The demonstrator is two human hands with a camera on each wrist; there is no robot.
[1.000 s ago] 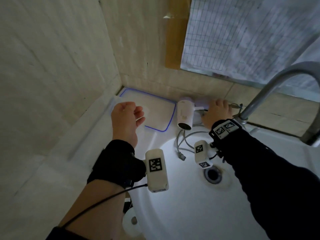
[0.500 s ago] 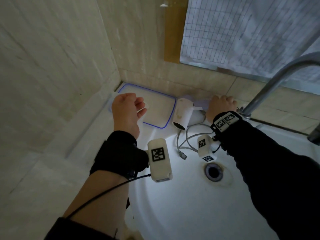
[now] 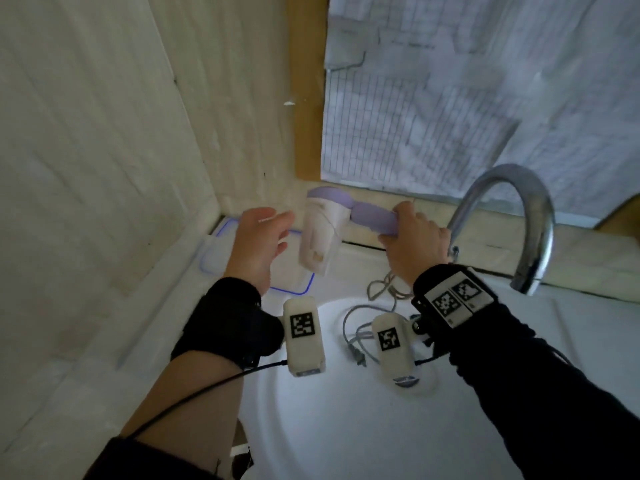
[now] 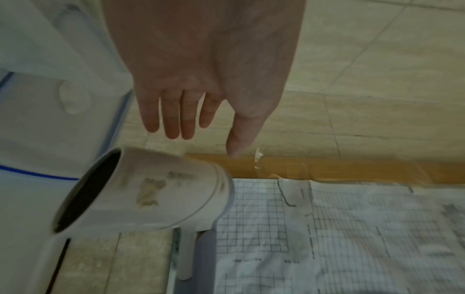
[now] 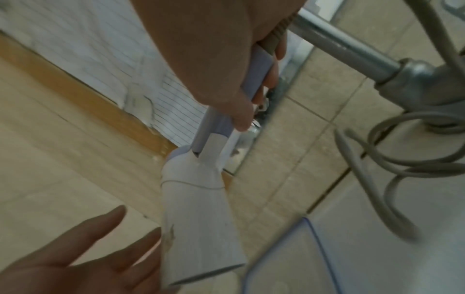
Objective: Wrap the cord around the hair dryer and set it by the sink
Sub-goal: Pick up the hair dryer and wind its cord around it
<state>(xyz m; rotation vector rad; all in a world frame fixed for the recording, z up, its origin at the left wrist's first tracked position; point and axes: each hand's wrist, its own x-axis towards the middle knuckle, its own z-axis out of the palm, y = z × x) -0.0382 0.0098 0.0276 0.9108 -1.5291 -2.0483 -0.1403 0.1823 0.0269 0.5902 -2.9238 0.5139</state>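
Fingers of the right hand [image 3: 412, 247] curl round the lilac handle of the hair dryer [image 3: 320, 233], holding it up in the air over the back rim of the sink [image 3: 346, 427], just in front of the tiled wall. From that grip the white barrel juts away to the left, nozzle tilted downward. The left hand [image 3: 258, 242] is spread flat with straight fingers [image 4: 173, 119], palm turned toward the barrel, right beside the nozzle; whether it touches the barrel cannot be told.

From the handle's end the grey cord [image 3: 377, 292] hangs down unwrapped, falling in loose loops over the sink rim and into the basin, its plug [image 3: 356, 355] lying inside the bowl between the two wrists. Beneath the dryer and the left hand a white lid with a blue edge [image 3: 294, 282] lies flat on the corner ledge. To the right of the right hand rises the curved metal faucet [image 3: 533, 216], and paper with a ruled grid [image 3: 450, 116] covers the wall behind.
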